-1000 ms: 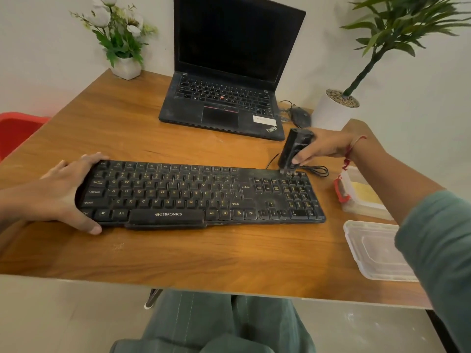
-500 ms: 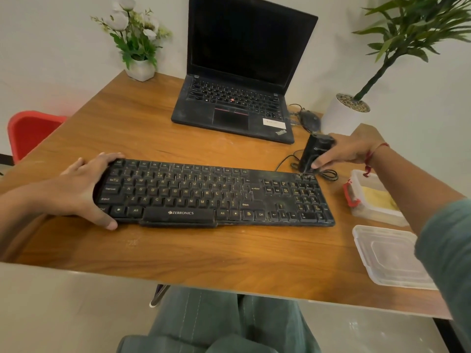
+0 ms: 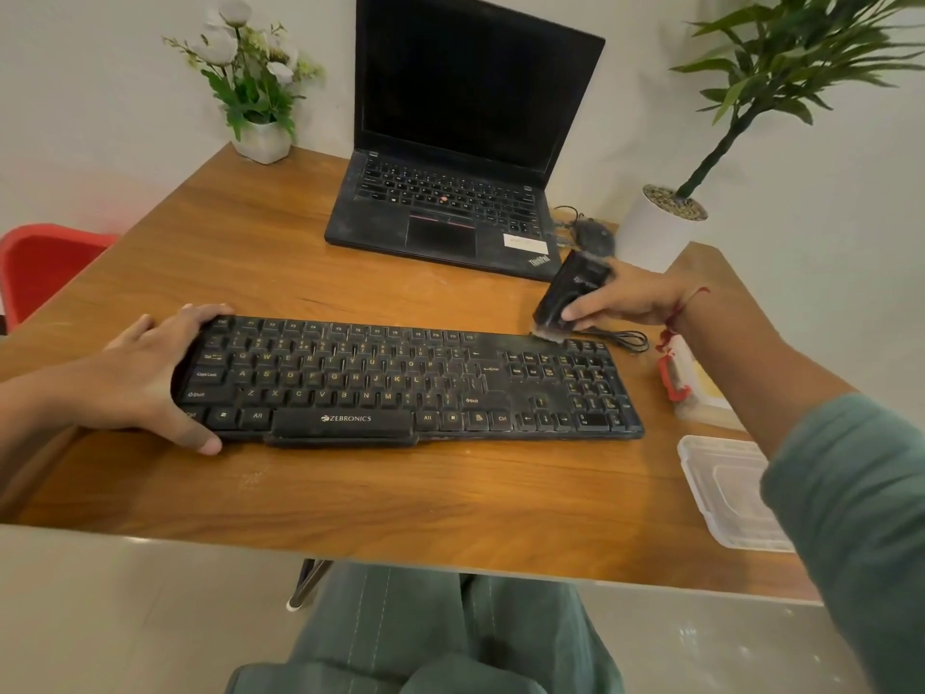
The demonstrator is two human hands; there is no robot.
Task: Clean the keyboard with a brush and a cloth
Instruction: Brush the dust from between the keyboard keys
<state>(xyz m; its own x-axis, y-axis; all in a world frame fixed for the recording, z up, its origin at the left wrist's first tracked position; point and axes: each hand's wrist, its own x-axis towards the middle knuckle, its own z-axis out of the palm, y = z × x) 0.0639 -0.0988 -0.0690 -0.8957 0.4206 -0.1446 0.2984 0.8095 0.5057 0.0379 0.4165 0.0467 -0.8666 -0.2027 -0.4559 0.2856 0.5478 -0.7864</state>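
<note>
Keyboard (image 3: 400, 378) — black, dusty, lying lengthwise across the middle of the bench (image 3: 400, 498), spacebar on the near side. Left hand (image 3: 135, 378): clasps the keyboard's left end, fingers curled over the far corner, thumb hooked on the near rim, steadying it; this hold is unchanged from a second ago. Right hand (image 3: 625, 303): pinches a brush (image 3: 568, 295), a black blocky body tilted toward the far side, with its pale bristles down at the far rim above the number pad. Change noted: a second ago the bristles stood on the number pad's top rows; they now sit at the far rim, so one stroke appears to have carried dust off that edge. Status, as judged: brushing is under way at the right block only, and the letter keys still look grey with dust. Cloth step not begun — a yellow item, probably the cloth, lies in the open clear box (image 3: 693, 393) at right, its lid (image 3: 726, 493) nearer.
</note>
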